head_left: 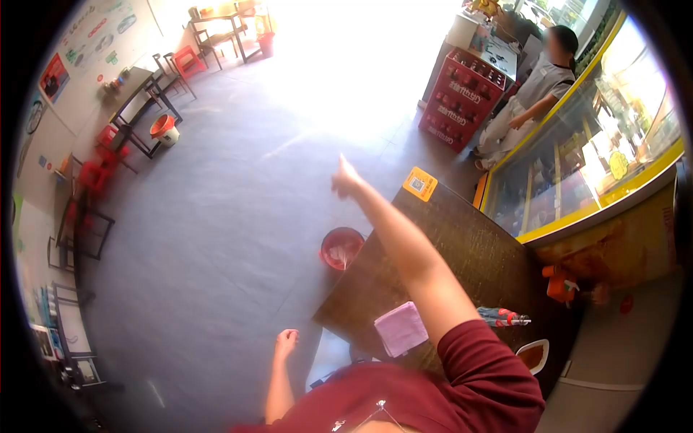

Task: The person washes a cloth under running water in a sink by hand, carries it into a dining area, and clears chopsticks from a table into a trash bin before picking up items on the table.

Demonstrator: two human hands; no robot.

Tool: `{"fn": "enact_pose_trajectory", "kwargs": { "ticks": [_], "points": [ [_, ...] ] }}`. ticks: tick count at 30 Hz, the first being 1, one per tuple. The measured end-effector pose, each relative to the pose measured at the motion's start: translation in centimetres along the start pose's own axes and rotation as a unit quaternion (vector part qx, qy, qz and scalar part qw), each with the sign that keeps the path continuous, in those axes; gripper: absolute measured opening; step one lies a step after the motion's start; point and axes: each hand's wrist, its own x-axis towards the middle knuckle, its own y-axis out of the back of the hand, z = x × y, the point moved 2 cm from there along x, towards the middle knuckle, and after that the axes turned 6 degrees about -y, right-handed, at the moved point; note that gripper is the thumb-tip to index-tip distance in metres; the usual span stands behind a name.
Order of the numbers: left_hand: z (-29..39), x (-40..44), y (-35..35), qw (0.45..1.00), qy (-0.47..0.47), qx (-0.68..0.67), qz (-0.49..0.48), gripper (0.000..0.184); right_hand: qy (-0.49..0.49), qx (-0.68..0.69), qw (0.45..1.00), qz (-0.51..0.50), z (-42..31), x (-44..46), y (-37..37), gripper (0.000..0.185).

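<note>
My right hand (346,180) reaches out past the far corner of the dark wooden table (462,245), over the floor. One finger points away from me, and nothing shows in the hand. Down at my side, my left hand (286,343) hangs beside the table with its fingers curled; I see nothing in it. On the table, under my right arm, lies a folded pink cloth (401,329). An orange QR-code card (420,184) is at the far corner. Nearer my shoulder are a bottle (503,317) lying on its side and a white dish (533,356) with brown contents.
A red bin (342,247) stands on the floor against the table. Stacked red bottle crates (462,97) and a person (538,94) are beyond it, by a yellow-framed glass display case (585,166). Tables (133,94), red stools and a white bin (165,131) line the left wall.
</note>
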Motion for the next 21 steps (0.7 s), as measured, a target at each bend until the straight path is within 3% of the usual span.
{"fn": "enact_pose_trajectory", "kwargs": {
  "ticks": [6, 8, 11, 12, 13, 15, 17, 21],
  "points": [
    [-1.9, -1.4, 2.6, 0.999, 0.004, -0.039, 0.036, 0.023, 0.005, -0.014, 1.0, -0.015, -10.3, 4.8, 3.6, 0.025],
    [-2.7, -1.7, 2.9, 0.998, 0.015, -0.037, 0.041, 0.023, 0.008, -0.041, 0.998, -0.047, -9.6, 6.5, 2.4, 0.024],
    [-4.7, -1.1, 2.5, 0.998, 0.019, -0.037, 0.038, 0.022, 0.029, -0.118, 0.992, -0.04, -7.1, -0.3, -0.3, 0.018],
    [-4.9, -0.9, 2.1, 0.998, 0.015, -0.049, 0.035, 0.022, 0.083, -0.251, 0.955, -0.132, -5.7, -1.1, -1.7, 0.016],
    [-4.8, -0.5, 1.8, 0.998, 0.011, -0.06, 0.031, 0.022, 0.013, -0.156, 0.978, -0.135, -4.3, -4.2, -2.3, 0.016],
    [-4.2, 0.1, 1.4, 0.999, -0.009, -0.048, 0.023, 0.021, 0.102, 0.014, 0.976, -0.193, 0.9, -6.9, -4.6, 0.023],
    [-2.8, 1.0, 1.0, 0.999, -0.026, -0.043, 0.02, 0.02, 0.072, 0.26, 0.939, -0.214, 4.9, -12.3, -5.5, 0.021],
    [2.9, 2.1, -0.2, 0.997, -0.07, -0.033, 0.008, 0.018, 0.013, 0.376, 0.893, -0.248, 17.2, -17.7, -5.8, 0.031]
  ]
}}
